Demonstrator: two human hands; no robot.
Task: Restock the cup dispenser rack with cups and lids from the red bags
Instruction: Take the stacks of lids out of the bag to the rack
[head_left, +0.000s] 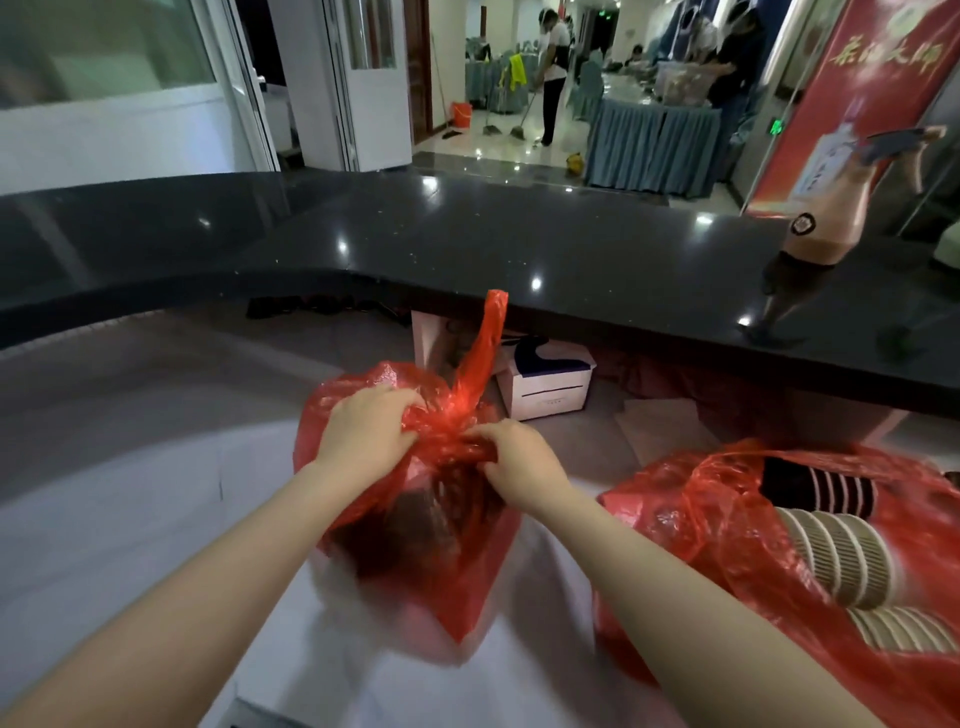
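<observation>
Setting: you stand behind a curved black stone counter (467, 234), glossy and speckled, with ceiling lights reflected in it; a hall with skirted tables lies beyond at 12 o'clock. Below you is a pale work surface (130, 519).

Item 1: knotted red bag (415, 545), at the centre of your view, resting on the pale surface. Thin translucent plastic, with dark contents showing through that you cannot identify. One loose handle strip stands up from the knot toward 12 o'clock.

Item 2: your left hand (363, 436), at 11 o'clock of the knot, fingers curled into the gathered plastic and gripping it.

Item 3: your right hand (519, 462), at 3 o'clock of the knot, fingertips pinching the twisted plastic. The two hands sit just apart, with the knot between them.

Item 4: second red bag (727, 545), at 4 o'clock, near the first and lying open on its side. Inside it are a stack of ribbed beige paper cups (836, 556) and, above that, a stack of dark ribbed cups (815, 488).

Item 5: white cardboard box (545, 384), under the counter at 1 o'clock of the knotted bag.

Item 6: red banner (857, 88), at 2 o'clock beyond the counter.

Item 7: a person sweeping (550, 73), far off at 12 o'clock, with an orange bucket (462, 114) to their left.
</observation>
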